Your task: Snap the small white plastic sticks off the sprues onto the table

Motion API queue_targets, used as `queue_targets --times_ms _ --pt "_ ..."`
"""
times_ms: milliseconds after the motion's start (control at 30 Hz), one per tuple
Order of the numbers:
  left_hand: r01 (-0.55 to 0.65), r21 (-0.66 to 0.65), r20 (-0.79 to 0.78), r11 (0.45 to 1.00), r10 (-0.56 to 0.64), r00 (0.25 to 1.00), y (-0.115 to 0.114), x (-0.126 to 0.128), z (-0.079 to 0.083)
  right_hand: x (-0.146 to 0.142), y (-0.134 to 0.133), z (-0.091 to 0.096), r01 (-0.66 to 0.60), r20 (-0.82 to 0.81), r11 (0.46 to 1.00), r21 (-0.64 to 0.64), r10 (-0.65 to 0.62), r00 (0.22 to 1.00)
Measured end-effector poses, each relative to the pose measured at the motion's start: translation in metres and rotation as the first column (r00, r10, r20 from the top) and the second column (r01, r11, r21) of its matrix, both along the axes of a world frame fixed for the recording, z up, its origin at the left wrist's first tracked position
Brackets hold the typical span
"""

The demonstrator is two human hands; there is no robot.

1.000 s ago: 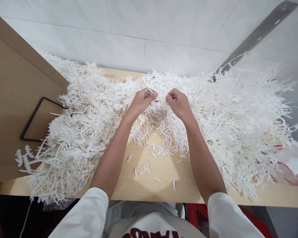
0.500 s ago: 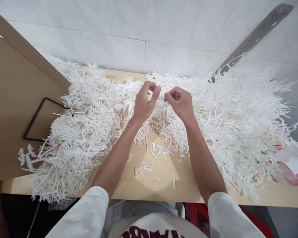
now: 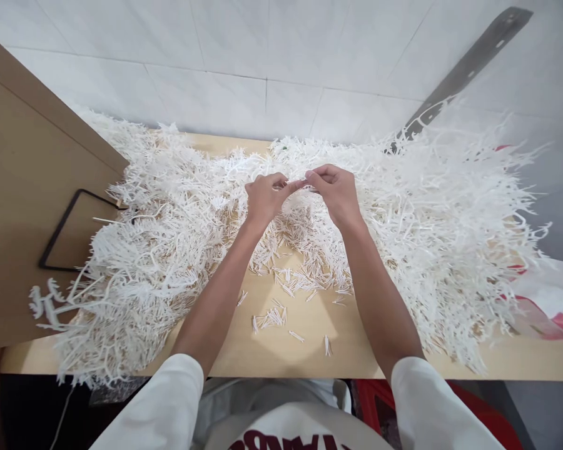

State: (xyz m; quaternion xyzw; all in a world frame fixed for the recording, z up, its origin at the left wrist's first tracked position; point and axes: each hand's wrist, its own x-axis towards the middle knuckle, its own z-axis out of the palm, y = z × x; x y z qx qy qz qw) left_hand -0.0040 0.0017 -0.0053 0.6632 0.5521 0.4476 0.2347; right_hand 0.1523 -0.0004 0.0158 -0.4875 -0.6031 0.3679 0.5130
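Observation:
My left hand and my right hand meet fingertip to fingertip above the middle of the table. Both are closed in a pinch, and whatever small piece lies between the fingers is too small to make out. Beneath and beyond them spreads a heap of short white plastic pieces. To the left lies a big pile of white branching plastic sprigs; a taller pile of white branching sprigs stands on the right. A small cluster of white pieces rests on bare wood between my forearms.
The wooden table runs along a tiled wall. At left stands a brown board with a black metal loop. A slotted metal strip leans at the right, above a white and pink plastic bag.
My left hand has come down and its fingers have closed to meet the right fingertips. The whole view has shifted slightly. The piles look the same.

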Motion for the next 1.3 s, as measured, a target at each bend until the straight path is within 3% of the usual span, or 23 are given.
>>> queue_targets --times_ms 100,233,333,467,567,667,733,800,867,933,1000,1100,1200,1300 --pt "0.022 0.003 -0.012 1.0 -0.022 1.0 0.0 -0.004 0.006 0.001 -0.003 0.004 -0.046 0.044 0.999 0.0 0.046 0.998" --pt "0.105 -0.05 -0.1 0.993 -0.109 0.989 -0.003 -0.006 0.01 0.003 -0.004 0.008 -0.205 0.237 0.979 -0.022 0.204 0.95" --pt "0.145 -0.07 -0.103 0.987 -0.152 0.983 -0.003 -0.004 0.005 0.007 -0.001 0.004 -0.195 0.354 0.981 -0.016 0.188 0.916" --pt "0.238 -0.044 0.108 0.97 -0.233 0.967 0.001 0.001 -0.008 0.01 0.002 -0.004 -0.192 0.35 0.98 -0.049 0.196 0.916" --pt "0.227 -0.085 0.352 0.97 -0.184 0.918 0.004 0.008 -0.018 0.009 -0.002 -0.002 -0.214 0.378 0.974 -0.07 0.225 0.898" --pt "0.185 -0.174 0.576 0.967 -0.053 0.816 0.003 0.014 -0.023 0.004 -0.011 0.008 -0.242 0.626 0.969 -0.045 0.216 0.749" --pt "0.158 -0.216 0.632 0.964 0.014 0.775 0.001 0.016 -0.023 -0.001 -0.018 0.015 -0.284 0.758 0.958 -0.033 0.21 0.617" --pt "0.145 -0.216 0.642 0.966 0.028 0.766 0.0 0.017 -0.023 -0.007 -0.025 0.022 -0.334 0.803 0.942 -0.036 0.226 0.551" --pt "0.107 -0.209 0.65 0.972 0.057 0.758 0.001 0.015 -0.022 -0.012 -0.03 0.026 -0.391 0.779 0.919 -0.048 0.28 0.562" --pt "0.052 -0.209 0.659 0.977 0.101 0.746 0.003 0.011 -0.021 -0.013 -0.031 0.028 -0.405 0.717 0.913 -0.041 0.309 0.624" --pt "0.053 -0.187 0.662 0.981 0.087 0.744 0.005 0.006 -0.018 -0.01 -0.029 0.028 -0.345 0.639 0.939 -0.008 0.27 0.72" --pt "0.17 -0.117 0.599 0.978 -0.067 0.798 0.006 0.0 -0.012 0.001 -0.018 0.021 -0.167 0.563 0.985 0.048 0.112 0.819" --pt "0.181 -0.068 0.414 0.981 -0.137 0.9 0.002 -0.001 -0.007 0.012 -0.008 0.011 -0.094 0.598 0.991 0.09 0.021 0.801" --pt "0.173 -0.055 0.27 0.983 -0.152 0.951 -0.001 0.002 -0.005 0.015 -0.004 0.005 -0.203 0.584 0.977 0.065 0.128 0.802"
